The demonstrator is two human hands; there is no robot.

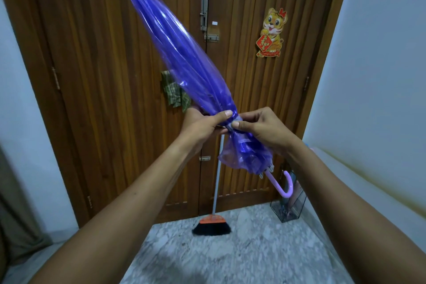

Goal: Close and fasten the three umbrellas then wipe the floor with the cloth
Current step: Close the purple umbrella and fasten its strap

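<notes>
Now both hands are on the folded purple umbrella [175,53]: left hand [202,124] clamped round it, right hand [260,127] fingers pinching its strap [231,122].

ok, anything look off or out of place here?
Nothing visibly spilled or broken. Only untidy bit: on the purple umbrella, the canopy bunches and flares unevenly below where the left hand and right hand pinch it, so the wrap looks loose there. The broom leaning on the door looks parked, not fallen.
</notes>
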